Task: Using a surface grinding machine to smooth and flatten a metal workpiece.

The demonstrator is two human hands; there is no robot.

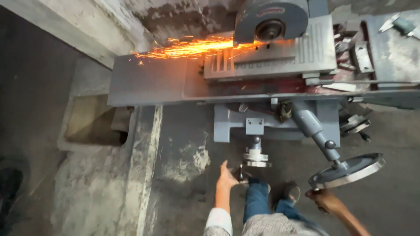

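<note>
With the wheel [270, 29] throwing sparks [183, 47] leftward over the table [153, 83], grinding is underway, not finished: the left hand [227, 177] lies open against the small handwheel's [256, 158] handle, while the right hand [323, 199] grips the large handwheel [350, 170].

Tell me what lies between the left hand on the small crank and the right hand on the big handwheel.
In the head view, between the left hand and right hand: the person's jeans-clad legs and a sandalled foot.

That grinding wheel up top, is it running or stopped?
Running. A stream of orange sparks shoots leftward from under the grinding wheel over the machine table.
</note>
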